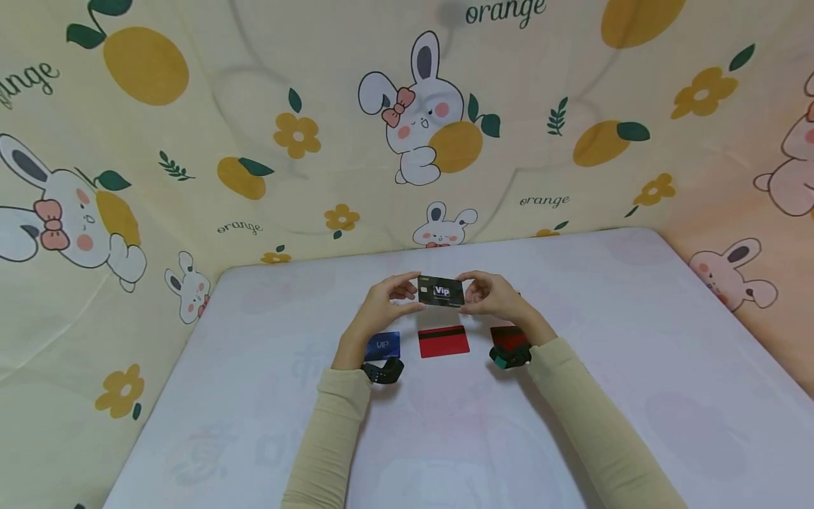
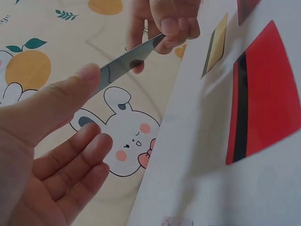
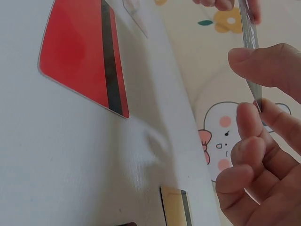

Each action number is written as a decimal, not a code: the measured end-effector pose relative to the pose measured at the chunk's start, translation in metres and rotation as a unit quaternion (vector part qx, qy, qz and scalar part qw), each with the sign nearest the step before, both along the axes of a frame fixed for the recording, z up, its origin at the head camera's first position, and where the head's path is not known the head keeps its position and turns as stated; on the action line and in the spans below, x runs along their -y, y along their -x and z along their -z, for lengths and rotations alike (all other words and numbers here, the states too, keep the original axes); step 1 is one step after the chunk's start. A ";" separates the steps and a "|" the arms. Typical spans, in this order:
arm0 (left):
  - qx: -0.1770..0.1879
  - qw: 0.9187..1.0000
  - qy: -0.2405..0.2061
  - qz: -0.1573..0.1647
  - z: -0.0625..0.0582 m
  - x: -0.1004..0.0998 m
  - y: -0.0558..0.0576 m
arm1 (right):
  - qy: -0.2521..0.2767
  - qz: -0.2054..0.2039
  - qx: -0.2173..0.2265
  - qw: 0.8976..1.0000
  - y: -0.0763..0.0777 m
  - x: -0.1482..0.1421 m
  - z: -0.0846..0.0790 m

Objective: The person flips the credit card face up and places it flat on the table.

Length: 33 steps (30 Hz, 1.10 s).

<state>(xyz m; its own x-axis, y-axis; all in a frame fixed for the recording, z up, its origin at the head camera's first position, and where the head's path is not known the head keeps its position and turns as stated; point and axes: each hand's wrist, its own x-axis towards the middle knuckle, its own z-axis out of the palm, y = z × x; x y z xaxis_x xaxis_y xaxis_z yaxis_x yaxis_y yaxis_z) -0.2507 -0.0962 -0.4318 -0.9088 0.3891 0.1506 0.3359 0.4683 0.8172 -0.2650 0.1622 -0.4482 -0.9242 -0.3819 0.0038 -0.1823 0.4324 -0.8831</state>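
Observation:
A black card (image 1: pixel 441 291) printed "Vip" is held up above the table between both hands. My left hand (image 1: pixel 388 300) pinches its left end between thumb and index finger. On the right end, my right hand (image 1: pixel 492 293) pinches it the same way. In both wrist views the card (image 2: pixel 127 63) appears nearly edge-on, with the other fingers loosely bent. Below it lies a red card (image 1: pixel 443 342) with a black stripe. A blue VIP card (image 1: pixel 384 346) sits partly behind the left wrist, and another red card (image 1: pixel 509 336) is partly hidden by the right wrist.
A gold card (image 2: pixel 215 44) with a dark stripe lies on the white table (image 1: pixel 254 410) beyond the red cards; the right hand mostly hides it in the head view. Dark devices (image 1: pixel 384 371) are strapped to both wrists. A patterned cloth (image 1: pixel 343 177) hangs behind the table.

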 end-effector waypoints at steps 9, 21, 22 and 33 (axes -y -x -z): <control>0.013 1.000 -0.005 -0.009 0.007 0.000 0.001 | 0.000 -0.008 0.002 1.000 0.002 -0.001 0.000; 0.023 1.000 -0.007 -0.007 0.018 0.000 0.002 | -0.004 -0.003 0.005 1.000 0.002 -0.002 0.005; 0.024 1.000 -0.005 -0.008 0.019 0.000 0.002 | -0.005 -0.002 0.005 1.000 0.002 -0.002 0.006; 0.016 1.000 0.023 -0.012 0.028 -0.001 0.004 | -0.039 0.013 0.006 0.999 0.000 0.001 0.008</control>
<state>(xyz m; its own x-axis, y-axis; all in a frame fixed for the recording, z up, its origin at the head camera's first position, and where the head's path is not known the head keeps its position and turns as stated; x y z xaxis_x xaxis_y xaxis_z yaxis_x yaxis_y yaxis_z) -0.2546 -0.0947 -0.4598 -0.9220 0.3731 0.1037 0.2982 0.5133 0.8047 -0.2652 0.1608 -0.4564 -0.9335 -0.3569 -0.0358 -0.1606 0.5051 -0.8480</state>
